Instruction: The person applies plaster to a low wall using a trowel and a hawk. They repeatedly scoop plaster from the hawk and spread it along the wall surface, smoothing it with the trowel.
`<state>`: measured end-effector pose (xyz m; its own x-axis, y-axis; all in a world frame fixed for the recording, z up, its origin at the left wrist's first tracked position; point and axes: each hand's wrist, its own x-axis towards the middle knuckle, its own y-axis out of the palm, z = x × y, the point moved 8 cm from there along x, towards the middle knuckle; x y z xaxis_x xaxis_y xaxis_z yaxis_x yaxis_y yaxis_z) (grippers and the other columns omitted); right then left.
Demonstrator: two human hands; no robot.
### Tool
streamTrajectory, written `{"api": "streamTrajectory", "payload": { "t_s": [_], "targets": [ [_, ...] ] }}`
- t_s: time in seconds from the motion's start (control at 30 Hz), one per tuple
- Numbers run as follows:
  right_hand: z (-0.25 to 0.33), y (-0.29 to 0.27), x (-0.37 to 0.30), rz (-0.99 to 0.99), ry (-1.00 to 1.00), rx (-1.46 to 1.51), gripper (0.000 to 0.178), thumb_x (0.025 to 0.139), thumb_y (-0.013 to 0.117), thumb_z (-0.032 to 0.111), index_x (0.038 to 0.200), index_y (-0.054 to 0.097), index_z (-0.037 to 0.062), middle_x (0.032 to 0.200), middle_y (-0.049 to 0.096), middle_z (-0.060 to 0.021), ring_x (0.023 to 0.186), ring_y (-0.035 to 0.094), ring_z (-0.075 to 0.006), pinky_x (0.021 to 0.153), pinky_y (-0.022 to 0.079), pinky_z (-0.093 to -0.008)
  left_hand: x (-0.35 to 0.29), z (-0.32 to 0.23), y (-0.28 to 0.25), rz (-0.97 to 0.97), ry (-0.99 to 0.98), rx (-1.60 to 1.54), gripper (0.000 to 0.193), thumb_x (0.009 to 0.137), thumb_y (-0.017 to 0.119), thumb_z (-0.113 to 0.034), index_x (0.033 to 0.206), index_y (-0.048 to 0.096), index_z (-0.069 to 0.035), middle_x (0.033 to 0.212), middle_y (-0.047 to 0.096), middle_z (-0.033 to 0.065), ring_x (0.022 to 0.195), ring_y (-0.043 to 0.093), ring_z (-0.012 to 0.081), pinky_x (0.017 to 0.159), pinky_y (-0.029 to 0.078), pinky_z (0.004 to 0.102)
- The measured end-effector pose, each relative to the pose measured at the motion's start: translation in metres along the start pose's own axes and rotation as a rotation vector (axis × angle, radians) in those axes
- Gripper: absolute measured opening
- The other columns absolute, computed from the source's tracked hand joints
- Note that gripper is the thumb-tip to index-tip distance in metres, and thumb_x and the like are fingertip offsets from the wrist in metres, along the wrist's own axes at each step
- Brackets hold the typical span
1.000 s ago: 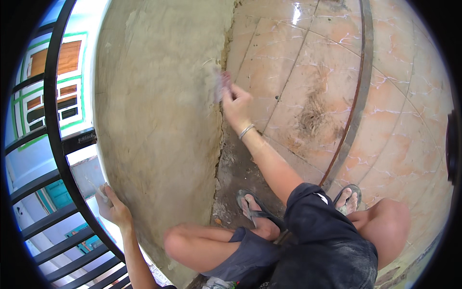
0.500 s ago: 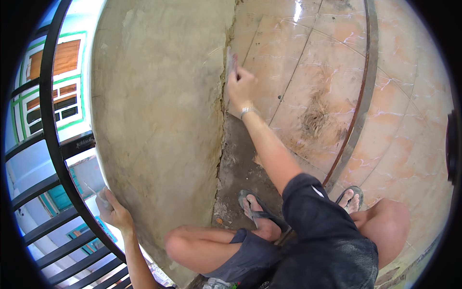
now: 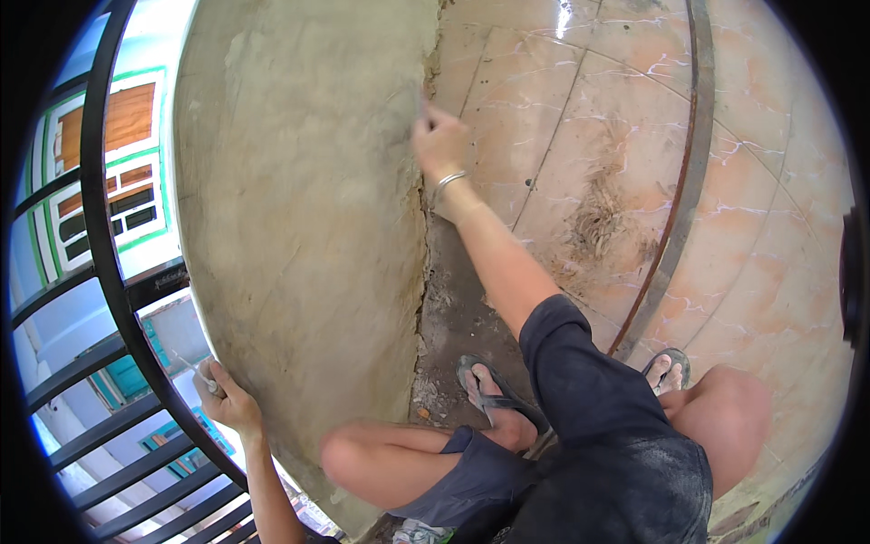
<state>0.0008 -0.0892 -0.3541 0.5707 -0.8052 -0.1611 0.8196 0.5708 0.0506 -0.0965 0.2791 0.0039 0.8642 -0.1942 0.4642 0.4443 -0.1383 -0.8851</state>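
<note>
A grey-brown plastered surface [image 3: 299, 208] fills the middle, its right edge ragged where it meets the tiles. My right hand [image 3: 440, 143], with a metal bracelet at the wrist, is closed around a thin flat tool [image 3: 422, 102] seen nearly edge-on. Blur hides the tool's exact kind; it lies against the plaster close to the ragged edge. At the plaster's lower left border, my left hand [image 3: 232, 404] is closed round a small greyish tool [image 3: 210, 379] with a thin light shank sticking out. Its working end cannot be made out.
Black metal bars [image 3: 109, 236] curve along the left, with a house front beyond. Marbled tiles [image 3: 535, 100] with a dirt smear [image 3: 598, 222] lie to the right, crossed by a raised brown strip [image 3: 675, 204]. My sandalled feet [image 3: 494, 390] and bent knees are below.
My right hand has shifted a little left and the tool now lies over the plaster instead of at its edge. My left hand has moved slightly right and down, still closed.
</note>
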Motion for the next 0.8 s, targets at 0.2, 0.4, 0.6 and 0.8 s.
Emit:
{"api": "streamTrajectory", "payload": {
  "t_s": [0.2, 0.4, 0.6, 0.8],
  "targets": [
    [0.003, 0.000, -0.074, 0.269, -0.024, 0.266, 0.026, 0.096, 0.065, 0.016, 0.118, 0.078, 0.0098, 0.068, 0.060, -0.0237, 0.055, 0.059, -0.0253, 0.058, 0.047, -0.0358, 0.000, -0.005, 0.002, -0.044, 0.040, -0.020, 0.021, 0.109, 0.060, -0.017, 0.107, 0.067, 0.003, 0.087, 0.067, 0.0028, 0.077, 0.056, 0.0093, 0.071, 0.048, 0.0257],
    [-0.048, -0.005, -0.052, 0.105, 0.134, 0.038, 0.023, 0.096, 0.067, 0.020, 0.103, 0.078, 0.0012, 0.071, 0.065, -0.0211, 0.059, 0.062, -0.0205, 0.060, 0.049, -0.0357, 0.000, 0.001, 0.002, -0.012, 0.017, -0.009, 0.021, 0.110, 0.059, -0.017, 0.108, 0.066, 0.003, 0.088, 0.066, 0.0019, 0.078, 0.057, 0.0095, 0.074, 0.048, 0.0247],
    [-0.016, 0.003, -0.106, 0.338, 0.001, 0.216, 0.031, 0.097, 0.065, 0.018, 0.123, 0.074, 0.0035, 0.097, 0.073, -0.0259, 0.077, 0.075, -0.0288, 0.072, 0.055, -0.0362, 0.000, 0.009, 0.001, 0.009, 0.008, 0.007, 0.029, 0.110, 0.059, -0.022, 0.119, 0.064, 0.006, 0.095, 0.068, 0.0055, 0.084, 0.059, 0.0112, 0.078, 0.049, 0.0269],
    [-0.068, -0.019, -0.116, 0.126, 0.145, 0.136, 0.035, 0.098, 0.067, 0.020, 0.127, 0.071, 0.0020, 0.100, 0.075, -0.0256, 0.076, 0.071, -0.0153, 0.072, 0.054, -0.0321, -0.001, 0.005, 0.002, -0.009, -0.003, -0.043, 0.024, 0.110, 0.059, -0.019, 0.108, 0.066, 0.003, 0.086, 0.065, 0.0019, 0.077, 0.056, 0.0097, 0.072, 0.046, 0.0259]
  ]
}}
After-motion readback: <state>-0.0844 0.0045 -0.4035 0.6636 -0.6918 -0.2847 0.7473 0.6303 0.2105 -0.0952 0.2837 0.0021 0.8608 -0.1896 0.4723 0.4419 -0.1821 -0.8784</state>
